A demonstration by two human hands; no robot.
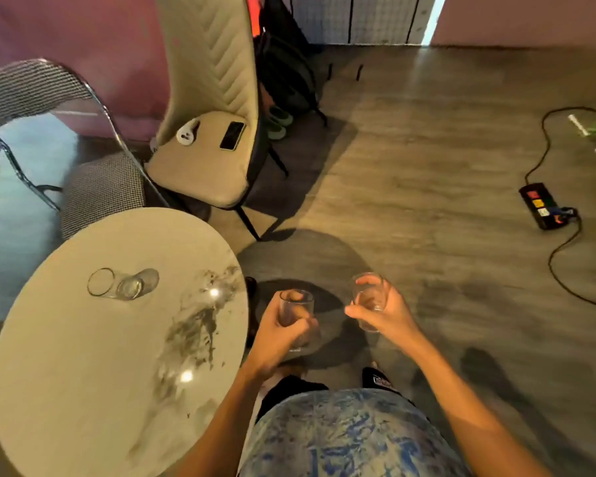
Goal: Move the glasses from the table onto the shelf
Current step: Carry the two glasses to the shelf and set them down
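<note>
No brand, label or writing can be read anywhere; the coloured patches on the power strip (543, 210) on the floor and the white mark on the black footwear near the bottom are too blurred to make out.

The left hand (278, 330) is wrapped around a clear glass (296, 304), held upright off the right edge of the round tabletop (83, 373), above the floor. The glass looks empty; fingers show through its wall. The right hand (384, 309) grips a second clear glass (368, 294), fingers around its side and the thumb toward the other hand. It also looks empty and sits slightly tilted. The two held glasses are near each other but apart.

A third glass (116, 283) lies on its side on the far left part of the tabletop, its open mouth facing left, and nothing can be seen inside it. The marble-patterned tabletop has dark veining and two bright light reflections.

Beyond the tabletop stands a beige chair (207, 98) with a phone (232, 136) lying screen-up and a white round gadget (186, 133) on its seat. A checked chair (93, 187) stands to its left. No shelf is in view.
</note>
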